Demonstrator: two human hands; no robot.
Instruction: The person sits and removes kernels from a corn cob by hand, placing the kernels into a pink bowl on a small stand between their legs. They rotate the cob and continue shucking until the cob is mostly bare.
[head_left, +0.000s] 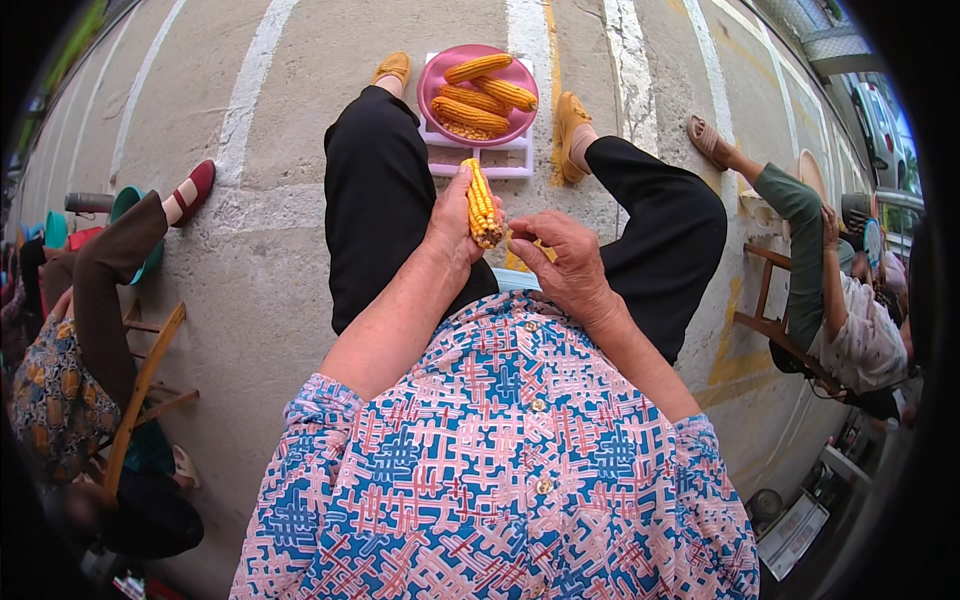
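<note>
My left hand (456, 221) grips a dried corn cob (482, 202), one end of it facing me. Rows of yellow kernels cover the cob, with gaps where some kernels are gone. Just to the right, my right hand (559, 251) is apart from the cob, its thumb and fingers bent and spread, and I see nothing in it. Beyond my hands, a pink basin (424, 94) holds several whole corn cobs (477, 69) and loose kernels (463, 129). The basin rests on a pale plastic stool (480, 171) between my feet.
On the left a person sits on a wooden chair (150, 386) near a green basin (142, 266). Another person sits at the right on a wooden chair (766, 277). Concrete ground (255, 322) with painted white lines lies around us. A car (879, 127) stands at the far right.
</note>
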